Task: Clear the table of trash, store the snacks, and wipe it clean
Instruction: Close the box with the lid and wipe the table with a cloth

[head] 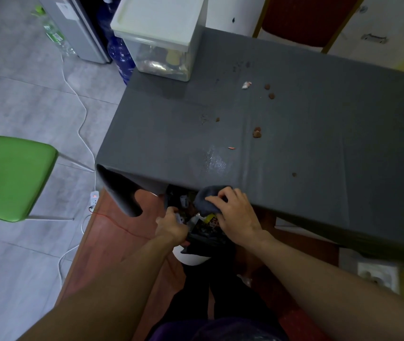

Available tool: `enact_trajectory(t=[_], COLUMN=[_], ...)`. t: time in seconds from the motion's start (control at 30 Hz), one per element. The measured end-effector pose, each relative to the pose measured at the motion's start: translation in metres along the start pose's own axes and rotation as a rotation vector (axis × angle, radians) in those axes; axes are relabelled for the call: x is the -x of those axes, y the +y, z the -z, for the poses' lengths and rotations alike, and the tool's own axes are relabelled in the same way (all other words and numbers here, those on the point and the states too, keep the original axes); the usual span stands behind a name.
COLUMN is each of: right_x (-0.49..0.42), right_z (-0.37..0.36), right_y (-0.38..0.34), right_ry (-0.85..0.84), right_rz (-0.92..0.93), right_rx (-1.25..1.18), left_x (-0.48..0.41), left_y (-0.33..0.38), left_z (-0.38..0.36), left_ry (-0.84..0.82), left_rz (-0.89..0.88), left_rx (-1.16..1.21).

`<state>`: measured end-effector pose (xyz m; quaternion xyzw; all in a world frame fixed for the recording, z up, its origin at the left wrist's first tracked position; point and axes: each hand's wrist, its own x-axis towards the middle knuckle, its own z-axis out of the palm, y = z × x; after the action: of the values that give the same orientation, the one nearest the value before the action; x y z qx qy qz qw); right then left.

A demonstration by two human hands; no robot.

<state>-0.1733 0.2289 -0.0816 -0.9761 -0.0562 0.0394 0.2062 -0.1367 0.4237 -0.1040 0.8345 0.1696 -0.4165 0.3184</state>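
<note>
Far left there's a green chair (11, 178) on the tiled floor, with a white cable (83, 119) snaking past it down to a power strip (94, 196). Moving in, a clear storage box (164, 62) with a pale lid sits on the far left corner of the table (159, 134), which has a dark grey cover. There's stuff inside the box, but it's too blurry to tell what.

At the near edge, the left hand (171, 226) has its fingers curled round the rim of the black bag (206, 242) lining the trash bin (191, 258) — the bin stands on the floor just below the table edge, with wrappers in it. Right beside it, the right hand (236, 214) grips a bunched dark cloth (208, 196), fingers curled over it. The cloth is at the table's near edge, above the bin opening.

Past the hands, the tabletop has a wet patch (214, 161), a tiny pink scrap (231, 148) and, further back, a crumpled white wrapper bit (246, 84). Brown crumbs (257, 132) are scattered to the right — a few near the wrapper bit, one alone near the front. A red chair (306, 18) stands behind the far edge.
</note>
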Motion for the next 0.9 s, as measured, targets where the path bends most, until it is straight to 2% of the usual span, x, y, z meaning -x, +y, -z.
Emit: enact_trajectory(t=[0.23, 0.33, 0.5, 0.77, 0.9], right_x=[-0.020, -0.027, -0.036, -0.050, -0.042], right_z=[0.017, 0.026, 0.040, 0.080, 0.093], right_y=[0.005, 0.015, 0.046, 0.130, 0.172], right_ry=[0.037, -0.005, 0.078, 0.353, 0.322], right_rz=[-0.182, -0.180, -0.215, -0.419, -0.541], right_rx=[-0.191, -0.172, -0.149, -0.101, 0.031], left_x=[0.001, 0.003, 0.006, 0.005, -0.001], left_y=[0.006, 0.010, 0.021, 0.034, 0.038], left_z=[0.000, -0.002, -0.008, -0.028, -0.038], left_ry=[0.010, 0.017, 0.028, 0.056, 0.060], left_rz=[-0.007, 0.001, 0.008, 0.032, 0.063], left_rx=[0.018, 0.011, 0.018, 0.003, 0.006])
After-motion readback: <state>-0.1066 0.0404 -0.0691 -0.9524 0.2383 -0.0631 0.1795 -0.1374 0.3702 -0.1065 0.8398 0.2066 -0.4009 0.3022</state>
